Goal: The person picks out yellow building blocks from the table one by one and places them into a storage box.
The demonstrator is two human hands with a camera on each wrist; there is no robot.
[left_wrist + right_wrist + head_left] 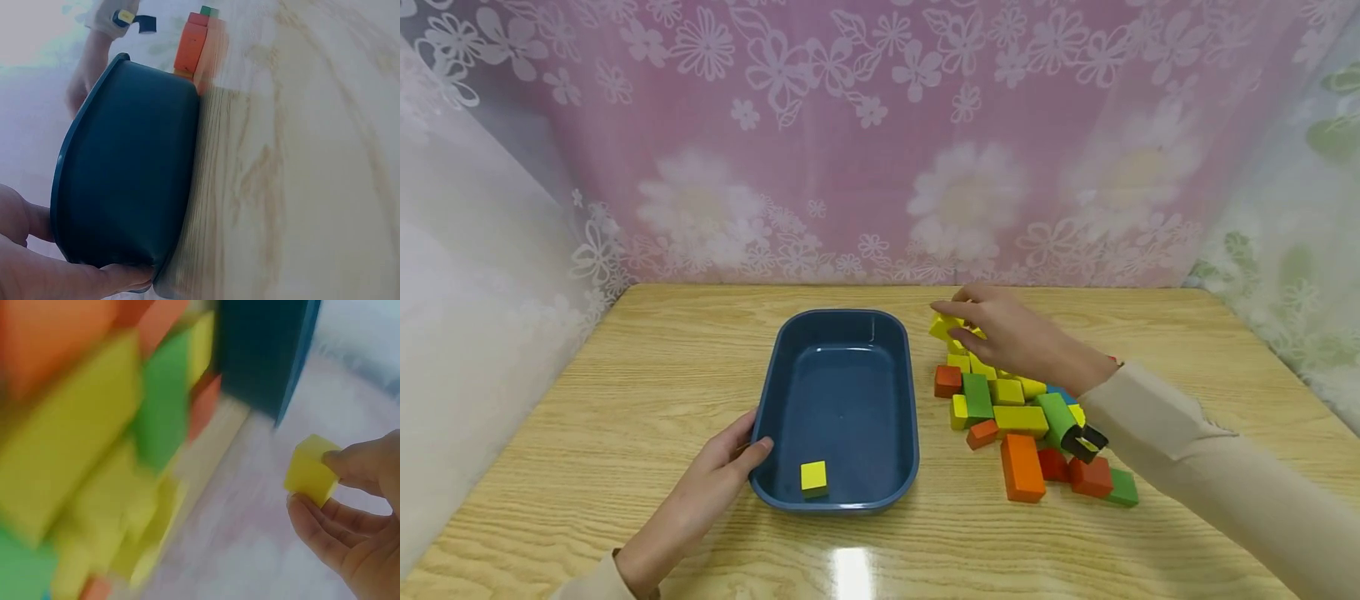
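Observation:
A dark blue rectangular tray (841, 506) lies on the table with one yellow cube (813, 477) inside, near its front left corner. My left hand (718, 467) grips the tray's left side, thumb over the rim and fingers against the outer wall, as the left wrist view also shows. Above the far end of a heap of coloured blocks, my right hand (1011, 333) pinches a yellow block (310, 470) between thumb and fingertips. In the right wrist view this block is raised apart from the blurred blocks at left.
Right of the tray lie several wooden blocks, among them a green block (977, 397), an orange block (1022, 468) and a long yellow block (1020, 421). The wooden table (685, 358) ends at a pink floral curtain (842, 167) behind.

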